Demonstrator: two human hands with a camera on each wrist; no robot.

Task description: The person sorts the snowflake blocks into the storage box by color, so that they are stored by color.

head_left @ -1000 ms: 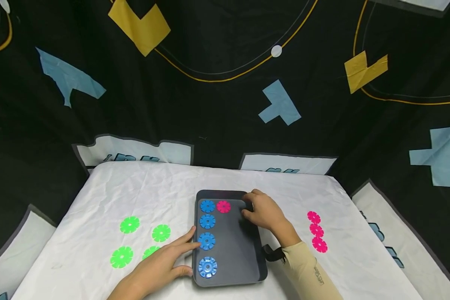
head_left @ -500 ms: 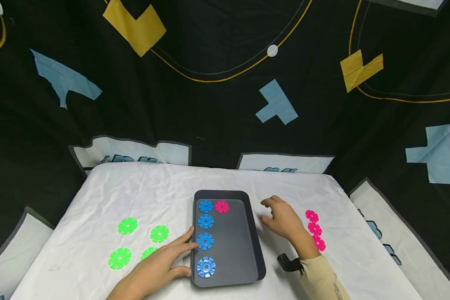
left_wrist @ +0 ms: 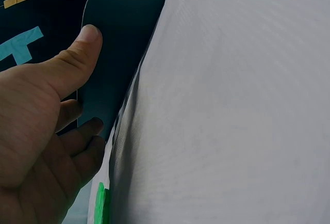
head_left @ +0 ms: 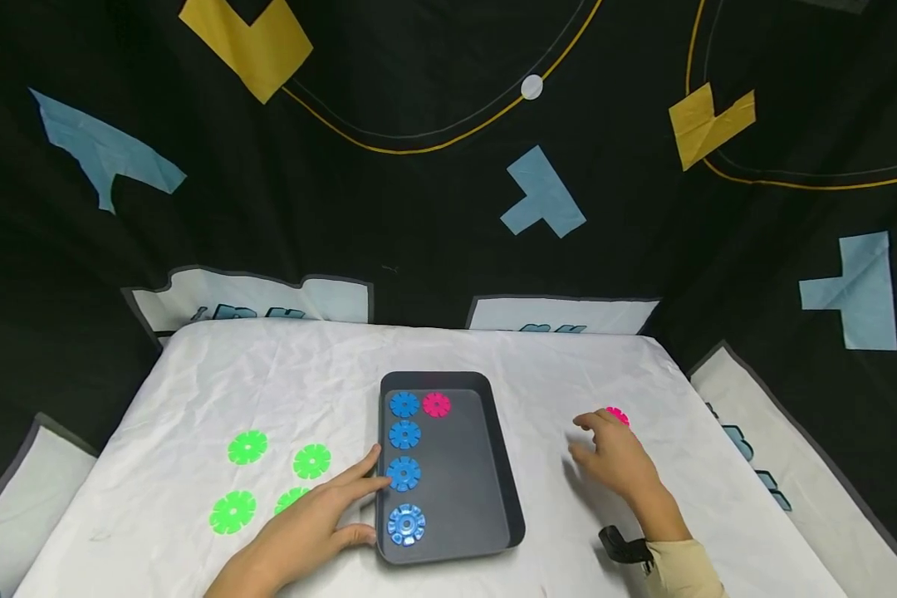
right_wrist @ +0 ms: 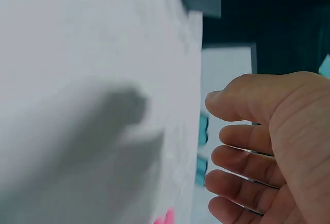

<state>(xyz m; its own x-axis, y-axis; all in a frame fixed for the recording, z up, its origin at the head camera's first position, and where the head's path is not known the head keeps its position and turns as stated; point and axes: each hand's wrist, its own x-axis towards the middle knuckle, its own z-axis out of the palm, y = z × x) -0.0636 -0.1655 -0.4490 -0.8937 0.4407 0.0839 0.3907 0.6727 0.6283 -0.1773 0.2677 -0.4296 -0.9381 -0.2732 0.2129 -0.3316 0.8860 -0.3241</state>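
Observation:
A dark grey rectangular tray lies on the white cloth. Along its left side runs a column of several blue notched discs, and one pink notched disc sits beside the top one. My left hand rests against the tray's left edge, fingers extended; in the left wrist view its thumb and fingers lie along the tray's wall. Right of the tray, my right hand hovers over the cloth with loosely bent fingers, holding nothing. It partly hides pink discs, whose edges show in the right wrist view.
Several green notched discs lie on the cloth left of the tray, one partly covered by the left hand. The white-covered table ends at a black curtain behind. A black wrist strap mount sits on the right wrist.
My right hand has drawn away from the tray's upper right corner and moved right, over the pink discs. The left hand stays at the tray's edge. The head view has shifted slightly.

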